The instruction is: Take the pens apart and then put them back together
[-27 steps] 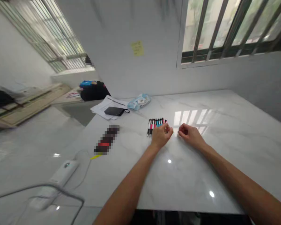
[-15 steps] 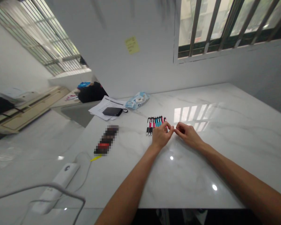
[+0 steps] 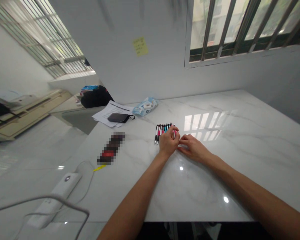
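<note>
As you reach over the marble table (image 3: 227,173), a tight row of black, pink and blue retractable pens (image 3: 162,131) lies just left of your left hand (image 3: 168,144), bent at the wrist, its fingers pinched narrowly on a pink pen (image 3: 175,134). Your right hand (image 3: 193,148) lies palm down just beside it, fingers loosely curled, holding nothing.
</note>
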A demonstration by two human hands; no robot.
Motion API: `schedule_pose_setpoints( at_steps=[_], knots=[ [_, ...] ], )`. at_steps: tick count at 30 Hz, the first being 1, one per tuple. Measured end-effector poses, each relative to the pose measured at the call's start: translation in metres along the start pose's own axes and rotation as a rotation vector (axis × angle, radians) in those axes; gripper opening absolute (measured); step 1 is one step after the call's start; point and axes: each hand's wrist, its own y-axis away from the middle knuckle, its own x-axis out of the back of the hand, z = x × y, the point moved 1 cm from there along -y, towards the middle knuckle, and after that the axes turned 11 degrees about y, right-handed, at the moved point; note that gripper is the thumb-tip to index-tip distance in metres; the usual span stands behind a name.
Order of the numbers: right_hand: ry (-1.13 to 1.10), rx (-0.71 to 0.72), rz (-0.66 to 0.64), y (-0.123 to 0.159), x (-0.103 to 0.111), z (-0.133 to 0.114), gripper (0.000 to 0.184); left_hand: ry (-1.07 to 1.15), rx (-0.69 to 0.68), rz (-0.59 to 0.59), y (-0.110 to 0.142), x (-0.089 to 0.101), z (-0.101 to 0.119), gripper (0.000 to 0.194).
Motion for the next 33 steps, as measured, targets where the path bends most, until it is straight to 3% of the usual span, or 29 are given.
schedule_pose_setpoints(
  at_steps=[8,14,18,24,29,33],
  knots=[
    [0.037,-0.382,0.050,-0.004,0.007,0.013,0.004,-0.084,-0.172,-0.044,-0.004,0.000,-0.001,0.021],
    [0.264,-0.528,0.093,-0.006,0.016,0.050,0.019,-0.187,-0.257,-0.047,-0.007,-0.001,-0.002,0.024],
    [0.236,-0.536,0.171,-0.005,0.020,0.062,0.021,-0.283,-0.285,-0.080,-0.009,-0.010,0.002,0.036],
    [0.137,-0.467,0.202,-0.007,0.017,0.057,0.017,-0.424,-0.299,-0.176,-0.010,-0.023,0.011,0.045],
    [-0.101,-0.582,0.403,-0.010,0.020,0.056,0.034,-0.470,-0.210,-0.077,-0.016,-0.009,0.003,0.047],
    [-0.226,-0.503,0.378,-0.013,0.019,0.050,0.049,-0.438,-0.269,-0.098,-0.018,-0.001,0.005,0.047]
  ],
)
